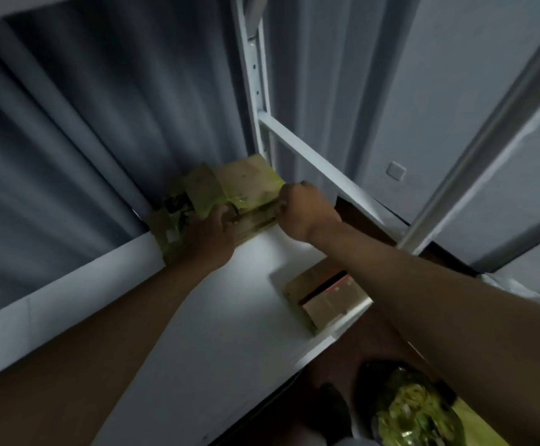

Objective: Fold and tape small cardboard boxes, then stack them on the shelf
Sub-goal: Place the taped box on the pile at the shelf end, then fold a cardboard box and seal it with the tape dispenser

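Observation:
Several small cardboard boxes with yellow tape (246,185) are stacked at the far corner of the white shelf (217,317). My left hand (209,235) rests on the lower boxes at the stack's left, fingers curled over the front edge. My right hand (304,210) grips the right end of the top taped box, fingers curled round its corner. Another small cardboard box (325,297) with a red and dark strip lies at the shelf's right edge, nearer to me.
White metal shelf uprights (256,75) and a cross bar (320,169) frame the far right corner. A grey curtain (85,123) hangs behind the shelf. Below the shelf edge lies a dark floor with a shiny yellow-green bag (413,410).

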